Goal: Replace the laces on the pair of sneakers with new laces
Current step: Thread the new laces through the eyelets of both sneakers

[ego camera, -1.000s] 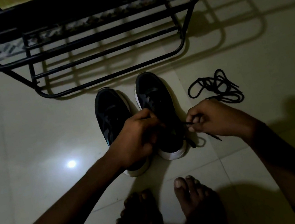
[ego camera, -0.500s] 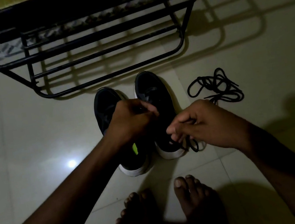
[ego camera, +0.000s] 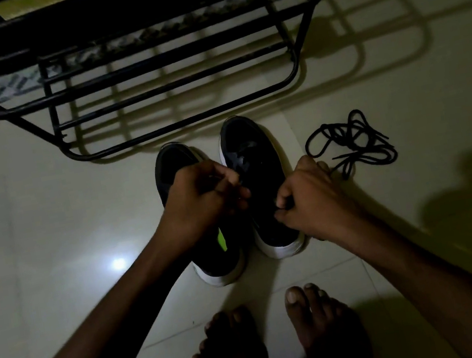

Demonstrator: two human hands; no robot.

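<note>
Both hands closed at the lacing of the worked sneaker (ego camera: 269,229).

The right hand (ego camera: 310,197) has its fingers curled, thumb and forefinger pinching a dark strand of the fitted lace (ego camera: 239,161) at the sneaker's outer edge. The left hand (ego camera: 200,199) is curled with fingertips pressed together over the eyelets; what they hold is too dark to tell. The second sneaker (ego camera: 172,164) stands just beside the worked sneaker, under the left hand. A loose lace (ego camera: 347,154) lies near its other side, the shoe rack (ego camera: 105,18) beyond its toe, bare feet (ego camera: 315,316) near its heel.
</note>
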